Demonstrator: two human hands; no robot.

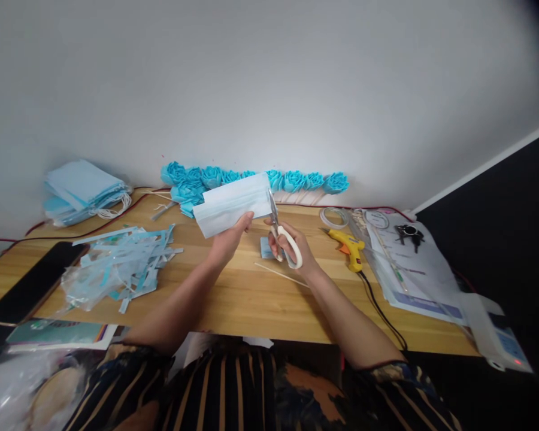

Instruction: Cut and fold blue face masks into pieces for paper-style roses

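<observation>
My left hand (230,238) is closed on the lower edge of a pale blue face mask (233,205), held up above the table with its pleats showing. A corner at its upper left has a notch. In my right hand (299,246) is a pair of scissors (291,248) with white handles. Their blades point up along the mask's right edge; whether they touch it I cannot tell. Below, a small folded blue piece (266,248) lies on the table, partly behind my right hand. A thin wooden stick (282,274) rests nearer to me.
Blue flowers (295,180) line the wall. Left are stacked masks (87,185), cut strips (121,260) and a black phone (33,284). Right are a yellow glue gun (350,246) with its cord, tape rolls (333,218), papers (413,281), keys (409,233) and a power strip (498,335).
</observation>
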